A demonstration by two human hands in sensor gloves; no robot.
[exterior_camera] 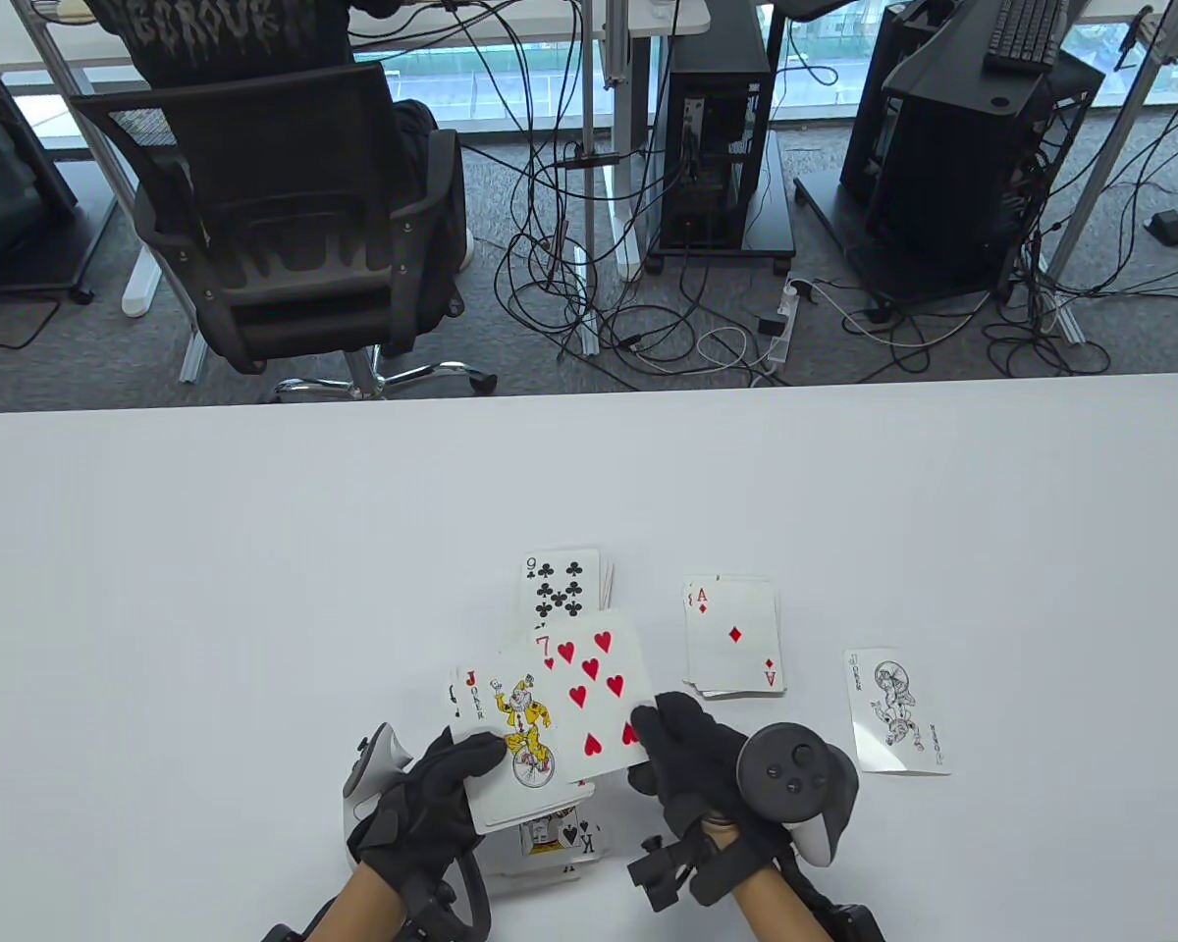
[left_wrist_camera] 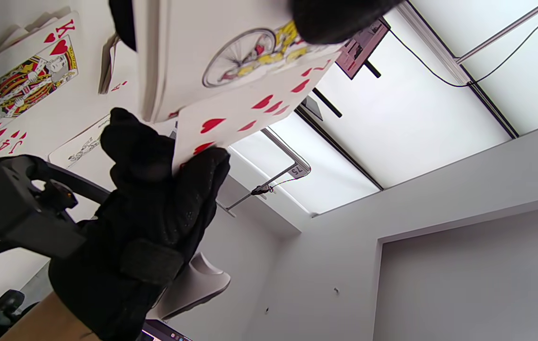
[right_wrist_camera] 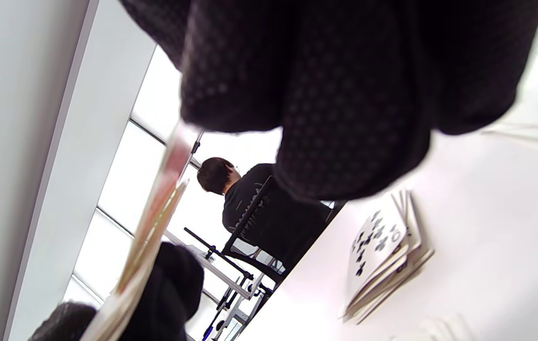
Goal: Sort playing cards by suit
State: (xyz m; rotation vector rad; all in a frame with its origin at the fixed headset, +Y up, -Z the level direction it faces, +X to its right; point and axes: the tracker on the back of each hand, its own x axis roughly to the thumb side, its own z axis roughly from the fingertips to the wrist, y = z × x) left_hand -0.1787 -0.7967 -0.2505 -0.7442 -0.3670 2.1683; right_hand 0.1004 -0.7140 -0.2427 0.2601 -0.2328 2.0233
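My left hand (exterior_camera: 432,795) grips a stack of cards (exterior_camera: 510,765) just above the bench (exterior_camera: 206,549), thumb curled over the face of the colour joker (exterior_camera: 515,731) that lies on top. My right hand (exterior_camera: 692,760) pinches the seven of hearts (exterior_camera: 594,697) by its lower right corner, the card held face up and overlapping the right side of the joker; in the left wrist view the same card (left_wrist_camera: 250,109) sits between my right thumb and fingers (left_wrist_camera: 202,175). Beneath the held stack a pile lies on the bench with a black king (exterior_camera: 564,834) showing. Just beyond the seven sits a pile topped by the nine of clubs (exterior_camera: 558,586), partly covered by the seven's upper edge. To its right, apart from it, is a pile with the ace of diamonds (exterior_camera: 734,636) on top, and further right a single black-and-white joker (exterior_camera: 895,711) lies alone. The left wrist view also shows a king of hearts (left_wrist_camera: 22,80) face up on the bench.
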